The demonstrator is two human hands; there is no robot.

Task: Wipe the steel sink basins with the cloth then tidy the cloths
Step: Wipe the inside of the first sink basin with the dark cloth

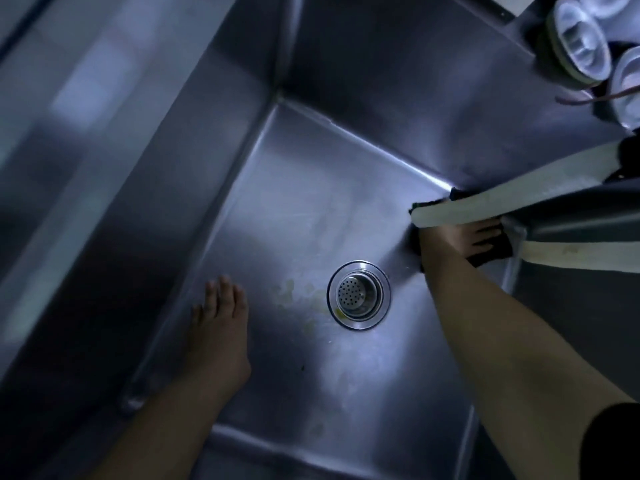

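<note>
I look down into a deep steel sink basin [311, 209] with a round perforated drain strainer [358, 294] in its floor. My right hand [474, 237] presses a dark cloth [488, 256] flat against the basin's right wall, close to the far right corner. My left hand [218, 327] rests flat on the basin floor, left of the drain, fingers straight and holding nothing. Yellowish smears [294, 294] lie on the floor between my left hand and the drain.
A pale, dark-edged cloth [502, 199] hangs over the basin's right rim above my right hand. Clear plastic cups [581, 46] stand on the ledge at the top right. The basin's steep left wall [166, 188] rises beside my left hand.
</note>
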